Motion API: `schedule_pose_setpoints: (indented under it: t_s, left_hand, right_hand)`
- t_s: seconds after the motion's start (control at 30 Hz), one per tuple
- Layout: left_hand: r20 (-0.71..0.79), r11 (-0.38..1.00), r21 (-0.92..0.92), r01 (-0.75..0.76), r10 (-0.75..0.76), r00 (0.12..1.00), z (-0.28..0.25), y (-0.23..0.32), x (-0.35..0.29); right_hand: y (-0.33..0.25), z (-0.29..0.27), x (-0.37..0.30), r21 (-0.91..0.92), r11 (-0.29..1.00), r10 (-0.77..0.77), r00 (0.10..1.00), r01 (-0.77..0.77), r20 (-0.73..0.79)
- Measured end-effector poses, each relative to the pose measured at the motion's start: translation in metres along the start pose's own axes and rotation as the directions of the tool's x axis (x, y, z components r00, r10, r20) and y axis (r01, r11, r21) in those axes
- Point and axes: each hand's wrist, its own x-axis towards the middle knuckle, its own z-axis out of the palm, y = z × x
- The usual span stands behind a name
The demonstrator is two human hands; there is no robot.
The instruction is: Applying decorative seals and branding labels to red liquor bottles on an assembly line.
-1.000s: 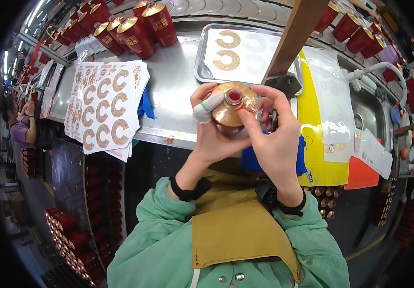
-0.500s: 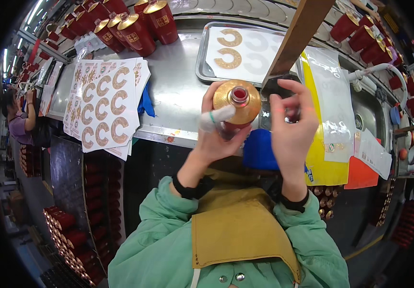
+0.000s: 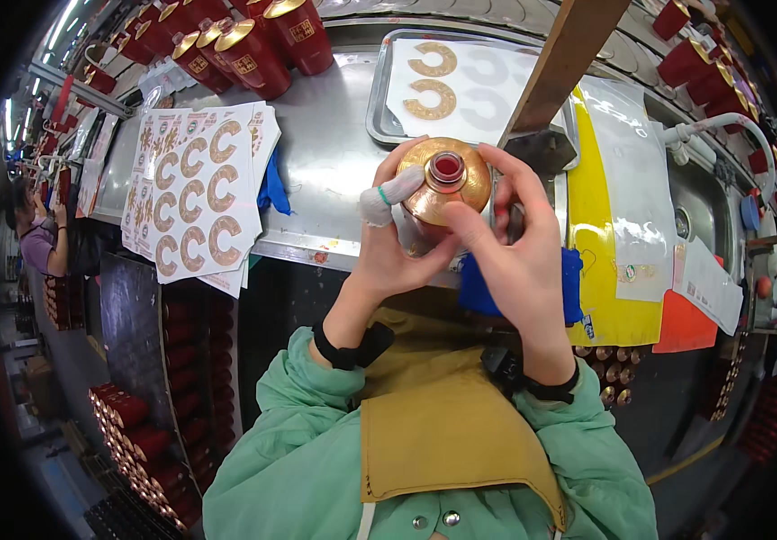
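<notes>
A red bottle with a gold shoulder (image 3: pixel 426 205) is held over the near edge of the metal bench, its open red-lined neck turned up toward me. My left hand (image 3: pixel 396 261) wraps round its left side, and a white cover with a green band sits on one finger. My right hand (image 3: pixel 528 256) closes on the right side, thumb pressed on the gold shoulder and fingers round the far rim. The bottle's lower body is hidden by my hands. Just beyond it, a metal tray (image 3: pixel 377 99) bears a white sheet with two gold C-shaped stickers (image 3: pixel 448 59).
A stack of sticker sheets (image 3: pixel 190 189) overhangs the bench's left edge. Red bottles (image 3: pixel 261 72) stand behind it. A wooden post (image 3: pixel 564 63) rises by a black block (image 3: pixel 546 151). Blue cloth (image 3: pixel 487 292) hangs below my right hand; a yellow sheet (image 3: pixel 594 288) and a sink (image 3: pixel 695 193) lie right.
My right hand has moved left from beside the bottle and now grips its gold shoulder. The bottle has shifted slightly, still in my left hand.
</notes>
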Motion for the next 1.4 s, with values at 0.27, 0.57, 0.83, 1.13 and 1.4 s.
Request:
schedule_pose_setpoints:
  t_s: [0.27,0.57,0.83,1.13,1.4]
  left_hand:
    - [-0.016,1.000,0.022,-0.017,0.018,1.000,0.007,0.001,-0.001]
    - [-0.034,0.994,-0.034,-0.105,0.104,0.994,0.008,-0.008,0.002]
    - [0.195,0.917,-0.319,0.241,-0.186,0.963,-0.010,0.015,0.020]
    - [0.089,0.641,-0.576,0.507,-0.568,0.818,0.020,0.041,0.017]
    - [0.077,0.643,-0.598,0.478,-0.548,0.833,0.021,0.042,0.018]
  right_hand:
    - [0.006,0.014,0.003,-0.010,0.996,-0.093,0.993,0.093,-0.077]
    - [0.008,0.011,0.001,0.011,0.994,-0.109,0.992,0.109,-0.058]
    - [0.008,-0.015,0.006,0.326,0.942,0.090,0.996,-0.080,-0.017]
    - [0.022,-0.005,0.006,0.411,0.907,0.088,0.996,-0.091,0.026]
    - [0.018,-0.007,0.006,0.427,0.896,0.108,0.993,-0.119,0.049]
